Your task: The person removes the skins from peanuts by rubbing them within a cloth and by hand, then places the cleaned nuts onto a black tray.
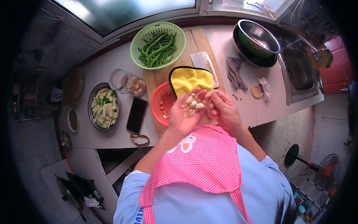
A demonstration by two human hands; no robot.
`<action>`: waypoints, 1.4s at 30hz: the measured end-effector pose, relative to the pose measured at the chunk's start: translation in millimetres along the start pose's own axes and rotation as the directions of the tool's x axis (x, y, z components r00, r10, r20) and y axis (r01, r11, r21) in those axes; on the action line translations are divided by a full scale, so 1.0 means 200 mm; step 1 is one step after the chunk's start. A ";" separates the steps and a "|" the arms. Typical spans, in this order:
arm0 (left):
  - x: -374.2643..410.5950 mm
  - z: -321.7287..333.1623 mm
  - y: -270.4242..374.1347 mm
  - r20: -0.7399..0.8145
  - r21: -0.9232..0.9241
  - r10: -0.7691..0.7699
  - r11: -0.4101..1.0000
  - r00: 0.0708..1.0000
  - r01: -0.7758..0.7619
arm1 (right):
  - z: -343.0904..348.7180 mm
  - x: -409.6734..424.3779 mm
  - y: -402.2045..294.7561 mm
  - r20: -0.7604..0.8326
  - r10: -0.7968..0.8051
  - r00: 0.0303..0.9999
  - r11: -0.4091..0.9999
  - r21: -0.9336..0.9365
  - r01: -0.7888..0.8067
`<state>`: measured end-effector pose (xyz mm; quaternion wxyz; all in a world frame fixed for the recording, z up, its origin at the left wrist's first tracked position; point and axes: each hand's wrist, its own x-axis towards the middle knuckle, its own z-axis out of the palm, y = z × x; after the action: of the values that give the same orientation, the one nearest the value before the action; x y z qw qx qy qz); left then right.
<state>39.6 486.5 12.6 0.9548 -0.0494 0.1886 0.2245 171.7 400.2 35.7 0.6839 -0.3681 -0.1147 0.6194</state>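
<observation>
My left hand (183, 112) is cupped palm up above a red plastic colander (156, 105). It holds several shelled peanuts (192, 111) and several pale pieces that look like garlic cloves (193, 103). Beside its fingertips is my right hand (223, 107), with the thumb against the curled fingers. Whether anything small is pinched there is hidden. A few peanuts (164, 113) lie in the colander, whose right side is covered by my left hand and a yellow cloth (190, 79) with black edging.
A wooden cutting board (195, 42) bears a cleaver (205, 61) and a green basket of green peppers (158, 49). Left are a tilted glass jar (127, 81), a steel bowl of cut vegetables (104, 107) and a phone (137, 115). Right are a grey cloth (235, 72), stacked bowls (256, 42) and a sink (298, 70).
</observation>
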 end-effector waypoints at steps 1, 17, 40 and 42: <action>0.00 0.00 0.00 -0.013 0.002 0.002 1.000 1.000 -0.002 | 0.00 0.00 0.00 0.012 0.002 1.000 1.000 -0.001 -0.002; 0.00 -0.01 0.00 -0.035 0.003 0.012 1.000 0.999 -0.012 | 0.01 -0.03 -0.02 0.053 0.008 0.999 0.998 -0.062 -0.005; 0.01 -0.06 -0.01 0.011 0.007 -0.007 1.000 1.000 0.007 | -0.01 -0.02 0.02 -0.012 0.044 0.999 0.999 -0.023 -0.044; 0.01 -0.07 -0.01 -0.004 0.006 -0.001 1.000 1.000 0.001 | 0.00 -0.02 0.02 -0.027 0.056 0.998 0.998 -0.014 -0.056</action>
<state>37.3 483.8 -0.6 0.9546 -0.0473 0.1913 0.2233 168.3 395.9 34.1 0.6649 -0.3846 -0.0998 0.6325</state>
